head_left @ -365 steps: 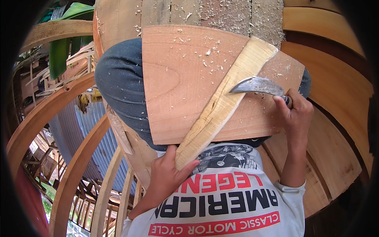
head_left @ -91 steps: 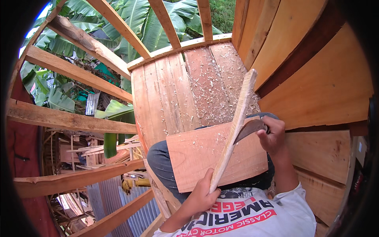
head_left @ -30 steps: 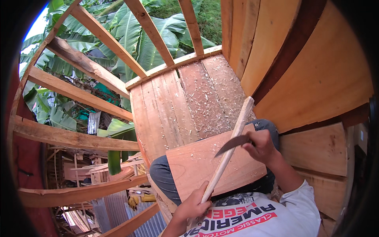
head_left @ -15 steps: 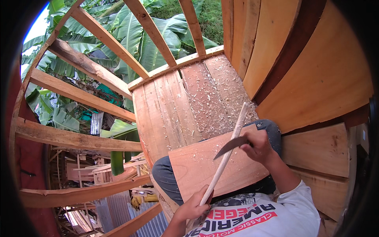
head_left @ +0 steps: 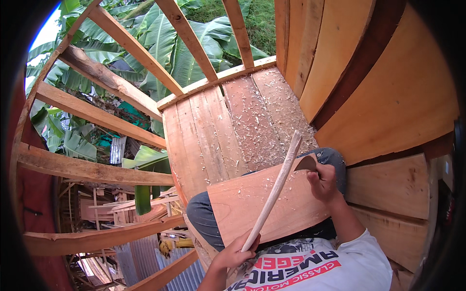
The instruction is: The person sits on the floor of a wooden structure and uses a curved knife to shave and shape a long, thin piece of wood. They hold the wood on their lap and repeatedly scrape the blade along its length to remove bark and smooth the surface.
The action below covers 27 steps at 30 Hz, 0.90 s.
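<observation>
My left hand [head_left: 236, 250] grips the near end of a long pale wooden stick [head_left: 275, 189]. The stick slants up and to the right across a broad reddish board [head_left: 242, 208] that lies over my knees. My right hand [head_left: 324, 182] is closed on the handle of a curved dark blade [head_left: 306, 163], whose edge meets the stick near its far end. Pale shavings lie scattered on the board.
I sit on a plank platform [head_left: 233, 126] strewn with wood shavings. A plank wall [head_left: 378, 97] rises on the right. Bare wooden beams [head_left: 102, 80] frame the left side, with banana leaves [head_left: 165, 43] beyond and a drop to corrugated sheets [head_left: 160, 262] below.
My right hand has moved the blade up along the stick toward its far end. The stick and my left hand stay nearly where they were.
</observation>
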{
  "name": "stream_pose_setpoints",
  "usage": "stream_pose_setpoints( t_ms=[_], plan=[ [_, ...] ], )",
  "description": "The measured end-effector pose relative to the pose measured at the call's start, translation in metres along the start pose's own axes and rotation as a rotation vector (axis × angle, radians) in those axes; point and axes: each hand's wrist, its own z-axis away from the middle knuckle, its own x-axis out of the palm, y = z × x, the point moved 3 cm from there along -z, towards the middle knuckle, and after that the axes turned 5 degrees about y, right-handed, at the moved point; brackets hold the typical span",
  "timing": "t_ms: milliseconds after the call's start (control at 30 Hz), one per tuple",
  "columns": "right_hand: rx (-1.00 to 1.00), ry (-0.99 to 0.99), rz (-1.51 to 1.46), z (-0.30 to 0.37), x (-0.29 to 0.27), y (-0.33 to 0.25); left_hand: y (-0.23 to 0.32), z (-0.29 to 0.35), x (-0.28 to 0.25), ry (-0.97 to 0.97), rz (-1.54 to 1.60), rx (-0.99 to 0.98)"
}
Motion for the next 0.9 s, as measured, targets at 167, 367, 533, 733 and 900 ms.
stream_pose_setpoints(
  t_ms=[167,367,533,733,900],
  plan=[
    [-0.146,-0.168,0.285,-0.006,0.014,-0.020,0.007,-0.001,-0.005,0.008,-0.063,-0.015],
    [-0.233,-0.215,0.306,0.001,0.018,-0.031,0.004,0.014,-0.017,0.037,-0.152,-0.011],
    [0.066,0.070,0.231,-0.009,0.010,-0.009,0.005,0.011,-0.013,0.057,-0.233,0.004],
    [0.035,0.009,0.290,-0.012,0.005,-0.005,0.004,0.016,-0.014,0.077,-0.215,-0.050],
    [-0.275,-0.103,0.403,-0.008,0.012,-0.020,0.005,0.014,-0.012,0.077,-0.194,-0.045]
  ],
)
